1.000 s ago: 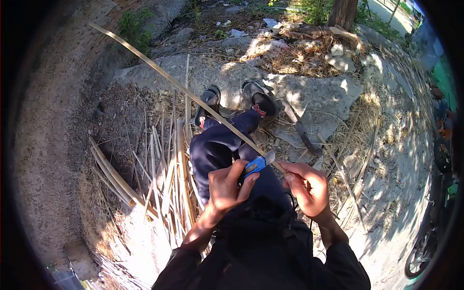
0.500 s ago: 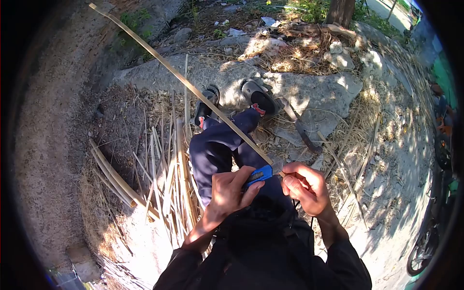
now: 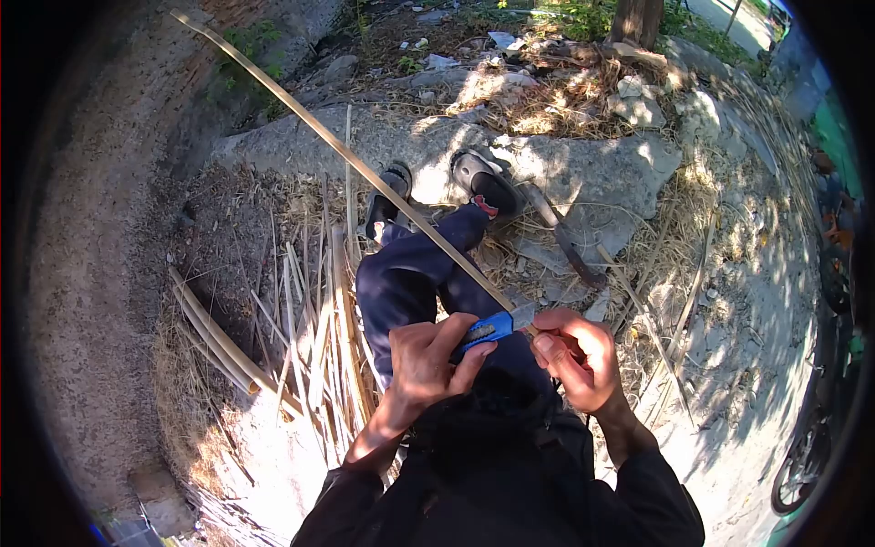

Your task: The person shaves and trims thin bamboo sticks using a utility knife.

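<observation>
My left hand (image 3: 427, 365) is closed round a blue utility knife (image 3: 486, 331). Its blade (image 3: 524, 315) points to the right, toward my right fingers, and appears to touch a long bamboo strip (image 3: 365, 170). The near end of that strip is pinched between the thumb and fingers of my right hand (image 3: 581, 360). From there it runs over my legs to the upper left. My fingers partly hide the tip of the strip.
Many split bamboo strips (image 3: 328, 337) lie to the left of my legs, beside thicker bamboo pieces (image 3: 214, 333). A curved-tipped blade with a handle (image 3: 565, 237) lies on the stone slab (image 3: 629, 173) right of my shoes (image 3: 480, 182). A tree trunk (image 3: 635, 23) stands ahead.
Both hands have stayed in nearly the same place. My right thumb and fingers have shifted slightly around the strip's end, and the left hand has moved a touch to the left.
</observation>
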A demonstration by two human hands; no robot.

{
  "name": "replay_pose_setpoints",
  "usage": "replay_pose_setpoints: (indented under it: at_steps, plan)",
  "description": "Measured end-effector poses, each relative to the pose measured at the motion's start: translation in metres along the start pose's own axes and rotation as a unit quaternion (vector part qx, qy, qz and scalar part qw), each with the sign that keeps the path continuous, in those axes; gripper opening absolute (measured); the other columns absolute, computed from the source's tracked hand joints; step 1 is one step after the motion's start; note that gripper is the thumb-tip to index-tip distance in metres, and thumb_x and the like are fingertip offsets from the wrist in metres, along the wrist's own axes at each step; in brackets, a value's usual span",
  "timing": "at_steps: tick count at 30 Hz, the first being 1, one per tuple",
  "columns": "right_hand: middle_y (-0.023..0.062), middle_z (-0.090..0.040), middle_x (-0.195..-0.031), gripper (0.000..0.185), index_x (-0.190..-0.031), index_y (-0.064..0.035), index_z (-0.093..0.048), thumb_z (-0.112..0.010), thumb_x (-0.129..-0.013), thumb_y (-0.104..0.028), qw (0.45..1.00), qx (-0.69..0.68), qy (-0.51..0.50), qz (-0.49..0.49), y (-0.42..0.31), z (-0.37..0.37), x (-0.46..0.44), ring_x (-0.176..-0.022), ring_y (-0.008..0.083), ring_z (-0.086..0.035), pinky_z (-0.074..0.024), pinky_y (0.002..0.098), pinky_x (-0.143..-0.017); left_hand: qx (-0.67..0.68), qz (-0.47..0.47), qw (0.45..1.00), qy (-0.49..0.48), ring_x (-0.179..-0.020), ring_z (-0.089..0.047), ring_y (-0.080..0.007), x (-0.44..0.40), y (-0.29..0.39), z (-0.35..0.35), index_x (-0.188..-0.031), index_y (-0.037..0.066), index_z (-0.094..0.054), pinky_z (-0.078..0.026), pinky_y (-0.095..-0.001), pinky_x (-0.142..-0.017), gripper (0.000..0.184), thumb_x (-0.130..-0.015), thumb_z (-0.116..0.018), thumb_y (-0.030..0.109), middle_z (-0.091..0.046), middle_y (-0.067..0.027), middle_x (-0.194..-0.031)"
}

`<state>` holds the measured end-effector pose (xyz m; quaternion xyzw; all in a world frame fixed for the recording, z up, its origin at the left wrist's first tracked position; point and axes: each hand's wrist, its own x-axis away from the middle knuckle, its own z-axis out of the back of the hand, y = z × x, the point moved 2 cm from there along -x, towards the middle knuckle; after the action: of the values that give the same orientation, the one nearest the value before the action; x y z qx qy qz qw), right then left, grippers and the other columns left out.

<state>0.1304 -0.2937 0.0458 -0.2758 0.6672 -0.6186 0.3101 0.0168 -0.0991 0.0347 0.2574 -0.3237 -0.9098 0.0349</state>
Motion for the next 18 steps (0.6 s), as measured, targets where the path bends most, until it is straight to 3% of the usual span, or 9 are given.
replay_pose_setpoints:
  at_steps: [7, 18]
  plan:
    - [0.0067, -0.065, -0.084, 0.021, -0.122, 0.0080, -0.067, -0.061, -0.107, -0.005, 1.000, 0.007, 0.017, 0.014, 0.0071, 0.0038, 0.0053, -0.073, 0.0089, -0.058, -0.0477, 0.0242, -0.064, -0.014, 0.003, 1.000, -0.004, -0.053, -0.064, -0.0263, -0.0010, 0.0011, -0.0045, -0.094, 0.006, -0.071, -0.048, -0.0366, -0.051, 0.023, -0.090, -0.079, 0.026, -0.068, -0.0059, -0.068]
    - [0.0037, -0.064, -0.083, 0.021, -0.122, 0.0055, -0.070, -0.060, -0.106, -0.005, 0.999, 0.009, 0.021, -0.039, 0.0072, 0.0020, 0.0085, -0.071, 0.0067, -0.056, -0.0452, 0.0226, -0.062, -0.054, 0.003, 0.998, 0.031, -0.048, -0.061, -0.0262, -0.0030, -0.0074, -0.0011, -0.091, 0.009, -0.069, -0.044, -0.0365, -0.047, 0.026, -0.086, -0.087, 0.027, -0.062, -0.0047, -0.062]
